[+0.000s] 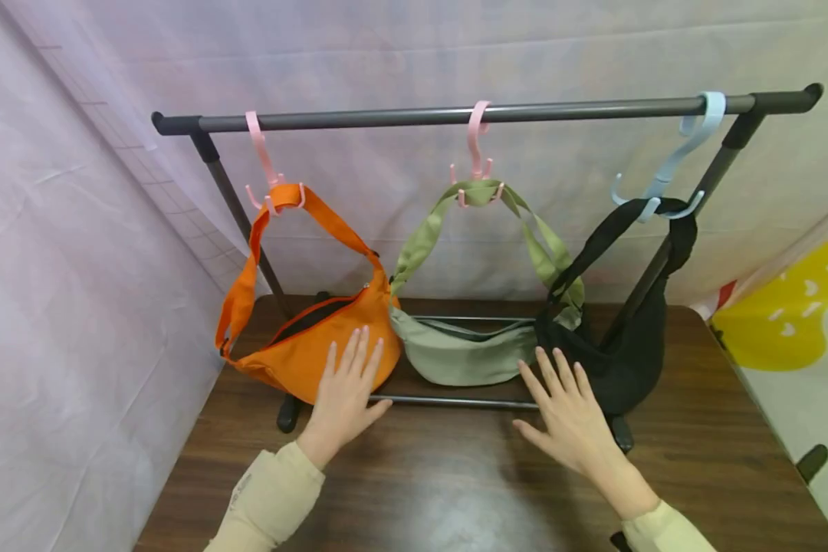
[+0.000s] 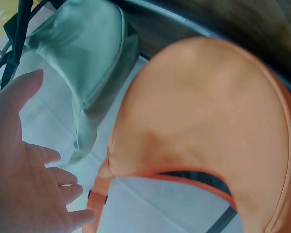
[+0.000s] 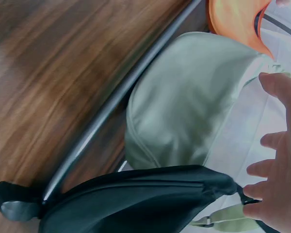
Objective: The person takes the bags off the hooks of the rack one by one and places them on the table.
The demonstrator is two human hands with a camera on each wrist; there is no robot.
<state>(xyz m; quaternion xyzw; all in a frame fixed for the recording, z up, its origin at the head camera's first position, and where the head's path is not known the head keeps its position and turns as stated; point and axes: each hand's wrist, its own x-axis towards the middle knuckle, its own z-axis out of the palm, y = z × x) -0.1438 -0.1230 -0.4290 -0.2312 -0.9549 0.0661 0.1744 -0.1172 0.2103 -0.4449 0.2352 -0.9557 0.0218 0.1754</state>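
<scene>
Three shoulder bags hang by their straps from hooks on a metal rack. An orange bag (image 1: 331, 353) with its zipper gaping hangs at the left from a pink hook (image 1: 262, 153). In the middle is a sage green bag (image 1: 462, 360), on another pink hook (image 1: 478, 146). On the right a black bag (image 1: 628, 368) hangs from a light blue hook (image 1: 679, 157). My left hand (image 1: 345, 399) is held in front of the orange bag, fingers straight and spread. Before the green and black bags, my right hand (image 1: 569, 418) also has its fingers extended. Neither hand holds anything.
The dark rack bar (image 1: 386, 116) runs across the back, with a lower rod (image 1: 448, 401) near the brown wooden table (image 1: 441, 475). White cloth (image 1: 110, 307) hangs behind and at the left. A yellow shape (image 1: 793, 314) lies beyond the table's right edge.
</scene>
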